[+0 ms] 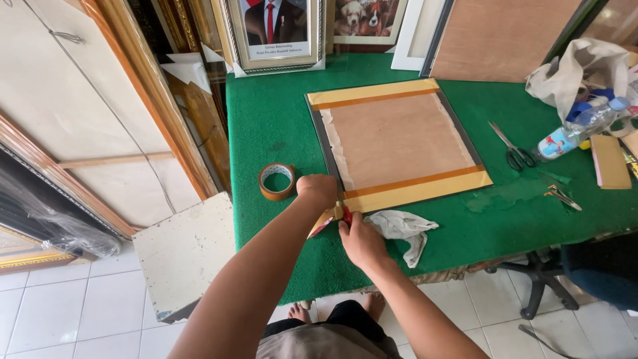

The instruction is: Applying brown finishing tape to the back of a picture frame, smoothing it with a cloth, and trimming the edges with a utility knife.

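My left hand (318, 189) was closed at the near left corner of the frame (399, 143), pinching the end of a strip of brown tape (419, 189) that ran along the frame's near edge. My right hand (362, 240) was just beside it, fingers curled on a small red and yellow tool (327, 221) at that same corner; I could not tell what kind of tool it was. The frame lay face down on the green table (266, 119), its brown backing up, with a second tape strip (375, 93) across the far edge. A tape roll (277, 181) sat just left of my left hand. A white rag (403, 227) lay touching my right hand, on its right. Scissors (513, 149) lay well apart to the right, near a plastic bottle (578, 129) and a white bag (578, 73). A framed portrait (276, 33) leaned at the table's far end.
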